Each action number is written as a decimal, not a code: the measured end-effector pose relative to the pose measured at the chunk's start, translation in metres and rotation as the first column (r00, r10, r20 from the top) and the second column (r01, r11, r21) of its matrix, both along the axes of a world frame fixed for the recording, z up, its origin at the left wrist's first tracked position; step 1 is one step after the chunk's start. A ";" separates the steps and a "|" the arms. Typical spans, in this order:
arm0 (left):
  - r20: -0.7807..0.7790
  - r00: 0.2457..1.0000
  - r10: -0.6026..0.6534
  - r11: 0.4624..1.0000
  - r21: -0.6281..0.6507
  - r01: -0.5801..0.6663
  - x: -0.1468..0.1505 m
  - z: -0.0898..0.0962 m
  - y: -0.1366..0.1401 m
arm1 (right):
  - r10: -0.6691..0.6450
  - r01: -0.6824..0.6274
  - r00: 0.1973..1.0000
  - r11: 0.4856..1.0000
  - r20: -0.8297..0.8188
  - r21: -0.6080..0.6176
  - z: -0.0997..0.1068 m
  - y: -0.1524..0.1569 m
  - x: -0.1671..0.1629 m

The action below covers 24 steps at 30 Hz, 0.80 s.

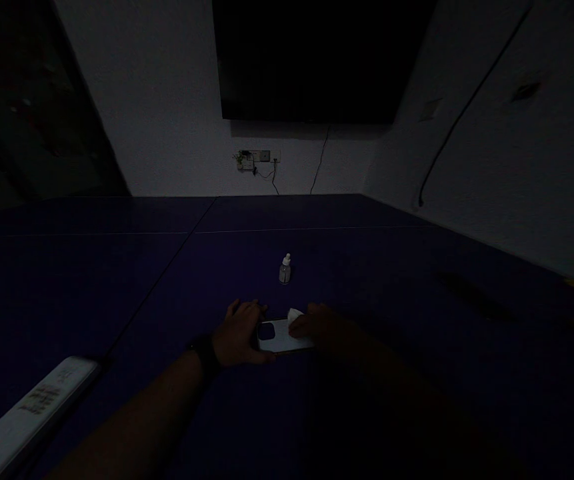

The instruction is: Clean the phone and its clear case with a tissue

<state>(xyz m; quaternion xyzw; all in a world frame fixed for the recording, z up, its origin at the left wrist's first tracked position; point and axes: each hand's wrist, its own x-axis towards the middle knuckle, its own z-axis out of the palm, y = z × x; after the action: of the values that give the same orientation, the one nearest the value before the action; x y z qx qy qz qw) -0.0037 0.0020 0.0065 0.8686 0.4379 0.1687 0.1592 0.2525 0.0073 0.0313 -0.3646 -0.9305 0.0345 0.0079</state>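
Observation:
A pale phone case (281, 343) with a dark camera cutout lies flat on the dark purple surface; whether a phone is inside I cannot tell. My left hand (238, 335), with a dark band at the wrist, holds its left end, thumb along the near edge and fingers at the far side. Over the right part of the case is my right hand (314, 323), in deep shadow. Its fingers are closed on a small white tissue (294, 314) pressed against the case. Beyond the hands stands a small clear dropper bottle (285, 273) with a white top.
The room is very dark. A long white power strip (41, 407) lies at the lower left. Dark seams cross the purple surface (167, 293). At the back wall are sockets with cables (261, 157) beneath a large black screen (317, 60). A dark flat shape (471, 297) lies at right.

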 end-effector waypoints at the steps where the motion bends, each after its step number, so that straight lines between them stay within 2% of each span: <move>1: 0.002 1.000 0.001 1.000 0.002 -0.001 0.000 0.000 0.000 | 0.057 -0.057 0.998 0.998 0.008 0.002 -0.002 -0.002 -0.008; 3: 0.008 1.000 0.000 1.000 0.010 0.000 0.000 0.000 0.000 | 0.116 -0.116 0.993 0.993 0.000 0.030 -0.002 -0.004 -0.019; 5: 0.010 1.000 -0.007 1.000 0.014 0.007 -0.001 0.000 -0.001 | 0.107 -0.107 0.994 0.994 0.002 0.031 0.003 -0.004 -0.020; 7: 0.012 1.000 -0.011 1.000 0.014 0.011 -0.001 0.000 -0.001 | 0.037 -0.037 0.998 0.999 0.042 -0.003 0.010 -0.004 -0.010; 10: 0.016 1.000 -0.012 1.000 0.011 0.011 -0.002 0.000 -0.001 | -0.132 0.136 0.986 0.990 0.101 -0.031 0.022 -0.002 0.014; 13: 0.018 1.000 -0.001 1.000 0.011 0.000 -0.001 0.000 -0.001 | -0.184 0.187 0.978 0.982 0.101 -0.020 0.025 0.000 0.029; 15: 0.017 1.000 0.004 1.000 0.007 -0.005 0.000 0.000 -0.001 | -0.154 0.156 0.983 0.988 0.102 -0.015 0.019 0.002 0.026; 18: 0.010 1.000 0.008 1.000 -0.002 -0.008 0.000 0.000 -0.001 | -0.004 0.006 0.997 1.000 0.078 -0.025 0.004 0.003 0.008; 21: 0.002 1.000 0.006 1.000 -0.002 -0.006 0.000 0.001 -0.001 | 0.117 -0.117 0.993 0.993 0.006 0.029 -0.007 0.000 -0.014; 24: -0.007 1.000 0.000 1.000 -0.005 0.000 0.000 0.001 0.000 | 0.139 -0.138 0.990 0.989 -0.008 0.056 -0.006 -0.003 -0.021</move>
<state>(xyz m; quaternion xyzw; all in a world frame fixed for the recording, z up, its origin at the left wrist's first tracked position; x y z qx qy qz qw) -0.0033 0.0020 0.0075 0.8687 0.4390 0.1645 0.1598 0.2317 0.0040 0.0250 -0.2987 -0.9541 0.0111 0.0210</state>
